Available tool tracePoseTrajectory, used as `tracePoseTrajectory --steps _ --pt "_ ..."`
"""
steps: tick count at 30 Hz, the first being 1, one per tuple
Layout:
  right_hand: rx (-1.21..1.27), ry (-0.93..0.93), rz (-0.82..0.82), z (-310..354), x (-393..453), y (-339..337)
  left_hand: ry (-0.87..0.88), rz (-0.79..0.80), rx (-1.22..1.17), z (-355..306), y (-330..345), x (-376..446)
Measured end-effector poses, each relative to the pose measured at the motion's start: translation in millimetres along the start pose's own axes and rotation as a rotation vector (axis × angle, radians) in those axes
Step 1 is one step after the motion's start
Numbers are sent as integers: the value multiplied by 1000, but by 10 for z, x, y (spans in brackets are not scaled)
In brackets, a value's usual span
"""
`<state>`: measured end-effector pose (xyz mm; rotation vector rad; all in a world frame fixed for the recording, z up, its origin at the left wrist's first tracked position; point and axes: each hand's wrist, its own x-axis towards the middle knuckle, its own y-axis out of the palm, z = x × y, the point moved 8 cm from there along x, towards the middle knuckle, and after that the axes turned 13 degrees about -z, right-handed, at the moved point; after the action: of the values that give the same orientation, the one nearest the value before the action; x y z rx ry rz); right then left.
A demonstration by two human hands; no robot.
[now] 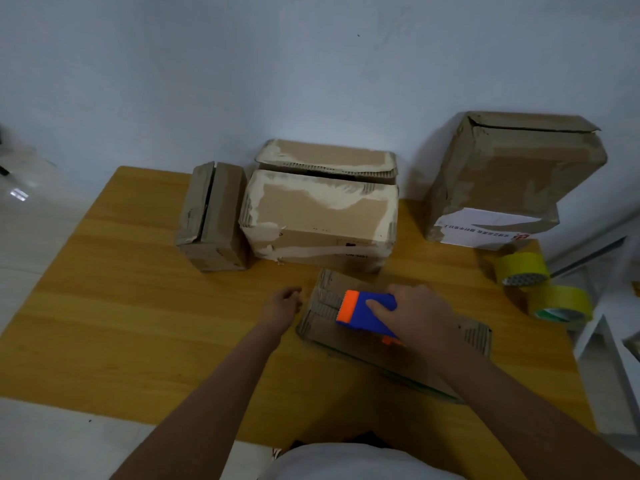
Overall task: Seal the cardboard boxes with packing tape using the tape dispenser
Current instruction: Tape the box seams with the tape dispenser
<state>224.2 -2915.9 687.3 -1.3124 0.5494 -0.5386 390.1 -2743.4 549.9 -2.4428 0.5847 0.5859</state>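
Note:
A flat cardboard box (349, 355) lies on the wooden table (138, 323) in front of me, turned at an angle. My right hand (419, 317) grips a blue and orange tape dispenser (363, 311) and holds it on top of that box, orange toothed edge pointing left. My left hand (282, 304) rests against the box's left end with fingers loosely curled; whether it holds the edge is unclear.
Three worn cardboard boxes stand at the back: a small one (211, 216), a wide one (322, 216) with a raised flap, and a large tilted one (512, 174) against the wall. Two yellow tape rolls (523, 270) (561, 304) sit at the table's right edge.

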Motion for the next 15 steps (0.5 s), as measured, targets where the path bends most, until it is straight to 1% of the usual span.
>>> tracePoseTrajectory --steps 1,2,4,5,6,8,10,11,15 --pt "-9 0 -3 2 6 0 43 -17 -21 -49 -64 -46" --pt "-19 0 -11 1 9 -2 93 11 -34 -84 -87 -126" --pt "-32 6 -32 -5 15 -14 184 153 -26 -96 9 -366" --pt "-35 10 -39 -8 15 -18 232 206 15 -88 79 -485" --pt "-36 14 -41 -10 11 -19 290 225 67 -93 137 -574" --pt "-33 19 -41 -9 6 -15 378 201 173 -134 199 -639" --pt "-27 19 -41 0 1 -19 414 189 250 -170 192 -637" --pt "-22 16 -41 7 6 -24 425 207 273 -178 187 -633" --pt "-10 10 -33 24 10 -39 451 367 366 -205 195 -628"
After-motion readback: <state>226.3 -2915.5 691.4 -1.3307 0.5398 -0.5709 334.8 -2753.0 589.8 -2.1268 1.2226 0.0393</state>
